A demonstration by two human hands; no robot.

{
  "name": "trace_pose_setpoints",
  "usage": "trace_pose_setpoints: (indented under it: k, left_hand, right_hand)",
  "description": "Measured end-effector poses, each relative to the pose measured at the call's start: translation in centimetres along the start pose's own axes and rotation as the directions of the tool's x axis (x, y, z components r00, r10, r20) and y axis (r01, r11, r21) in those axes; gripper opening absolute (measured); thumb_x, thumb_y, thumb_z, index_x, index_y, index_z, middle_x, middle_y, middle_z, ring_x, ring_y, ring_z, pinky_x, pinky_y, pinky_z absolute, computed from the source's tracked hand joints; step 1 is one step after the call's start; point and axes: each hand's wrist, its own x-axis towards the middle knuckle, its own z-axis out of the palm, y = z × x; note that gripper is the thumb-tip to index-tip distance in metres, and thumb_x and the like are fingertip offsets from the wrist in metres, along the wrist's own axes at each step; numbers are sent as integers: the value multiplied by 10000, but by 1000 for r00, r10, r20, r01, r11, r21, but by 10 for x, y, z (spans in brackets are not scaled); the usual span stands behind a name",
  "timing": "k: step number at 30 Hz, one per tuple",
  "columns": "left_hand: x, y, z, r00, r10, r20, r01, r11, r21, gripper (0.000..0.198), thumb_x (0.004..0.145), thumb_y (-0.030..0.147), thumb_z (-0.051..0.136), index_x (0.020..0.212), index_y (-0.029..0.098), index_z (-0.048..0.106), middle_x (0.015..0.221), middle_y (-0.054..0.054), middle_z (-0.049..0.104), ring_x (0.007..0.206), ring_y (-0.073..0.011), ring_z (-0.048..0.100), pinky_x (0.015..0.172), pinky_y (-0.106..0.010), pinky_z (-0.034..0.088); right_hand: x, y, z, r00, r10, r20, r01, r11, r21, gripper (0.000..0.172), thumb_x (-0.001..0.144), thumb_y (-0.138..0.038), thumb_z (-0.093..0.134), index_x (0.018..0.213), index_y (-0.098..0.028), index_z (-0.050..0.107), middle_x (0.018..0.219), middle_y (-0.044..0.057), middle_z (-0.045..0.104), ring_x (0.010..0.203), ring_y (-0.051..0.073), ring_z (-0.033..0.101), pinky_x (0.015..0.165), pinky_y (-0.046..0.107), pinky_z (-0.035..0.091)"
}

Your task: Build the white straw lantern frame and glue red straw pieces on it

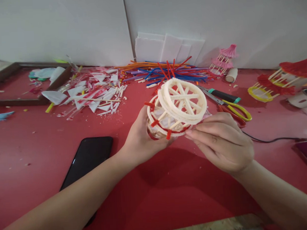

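Observation:
A round, cage-like craft frame [182, 98] is held up above the red table. Its top is a cream fuzzy ring with crossed spokes, joined by thin sticks to a lower ring. Red fuzzy pieces [168, 134] stick out along that lower ring, and longer red stems rise behind it. My left hand [139, 136] wraps the left side and underside of the frame, its fingers partly hidden behind it. Closed in a pinch at the lower right edge is my right hand [221, 139]; whatever small piece lies between its fingertips is hard to make out.
A black phone [90, 159] lies left of centre. Behind are paper scraps [98, 94], coloured pipe cleaners [141, 72] and white sheets [162, 47]. Scissors [235, 109], a box cutter [226, 95], a pink tiered model [225, 58] and a red one [275, 79] stand or lie right.

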Motion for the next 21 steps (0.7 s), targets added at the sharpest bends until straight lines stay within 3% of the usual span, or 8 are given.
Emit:
trace_pose_setpoints:
  k: [6, 13, 21]
  left_hand:
    - [1, 0, 0, 1000, 12, 10, -12, 998, -57, 759, 656, 175, 841, 1307, 238, 455, 1321, -103, 634, 1220, -282, 639, 1037, -450, 567]
    - [-2, -1, -3, 1000, 12, 14, -13, 999, 37, 762, 655, 213, 863, 1308, 213, 471, 1281, -115, 664, 1156, -294, 672, 1000, -452, 589]
    - [-4, -3, -2, 998, 32, 51, -31, 999, -29, 777, 678, 170, 840, 1359, 264, 480, 1344, -89, 632, 1192, -292, 655, 982, -431, 606]
  right_hand:
    - [0, 0, 2, 1000, 9, 10, -9, 1000, 15, 208, 800, -72, 727, 949, -217, 740, 816, 14, 737, 762, 181, 665, 681, 357, 550]
    - [-8, 3, 1, 999, 24, -42, -20, 997, 79, 327, 784, -152, 790, 1082, -233, 683, 863, 12, 730, 794, 172, 664, 704, 357, 567]
    - [-4, 1, -1, 999, 12, -39, -9, 998, 58, 174, 827, -165, 751, 994, -197, 713, 835, 31, 711, 769, 174, 653, 693, 360, 553]
